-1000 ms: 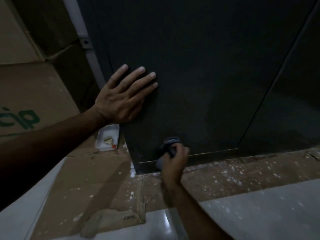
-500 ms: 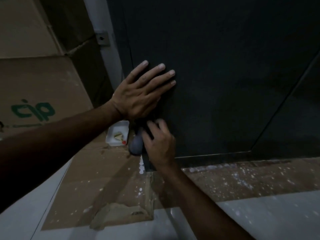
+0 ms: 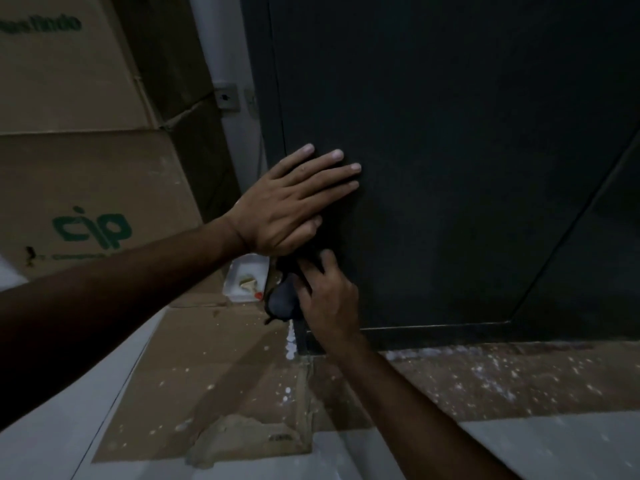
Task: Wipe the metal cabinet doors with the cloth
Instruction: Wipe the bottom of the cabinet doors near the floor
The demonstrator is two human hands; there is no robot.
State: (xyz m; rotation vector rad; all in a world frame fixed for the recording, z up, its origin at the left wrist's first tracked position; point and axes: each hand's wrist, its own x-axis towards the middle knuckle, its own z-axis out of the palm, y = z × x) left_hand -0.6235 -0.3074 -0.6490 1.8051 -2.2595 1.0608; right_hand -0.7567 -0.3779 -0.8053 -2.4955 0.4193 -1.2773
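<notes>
So the left hand [image 3: 287, 206] is lying flat against the metal cabinet door [image 3: 450, 168], fingers straight and spread, just bracing near the door's left edge, low down. No grip on anything there, it's wide open and pressing.

The right hand [image 3: 329, 299] is doing the actual work. Its grip is curled around a dark bluish cloth [image 3: 282, 301], bunched into a wad, and it's holding that wad right at the door's bottom left corner. The cloth is poking out to the left of the knuckles, past the door's edge, just beside a small white tray [image 3: 247, 278] sitting on the cardboard-covered floor [image 3: 207, 375]. How much of the cloth is really touching metal I can't tell, it's dark down there and the hand is covering the contact spot.

Here's the bit that matters for the next stroke: the cloth is sitting directly below the left palm, nearly touching it, so going straight up is blocked. Nearly all the unwiped-looking door is lying up and to the right of the cloth. My guess is the right hand is going to be sweeping rightward along the bottom edge, or the left hand has to be lifting out of the way first. The second door [image 3: 595, 254], off to the right past the seam, is well apart from both hands.
</notes>
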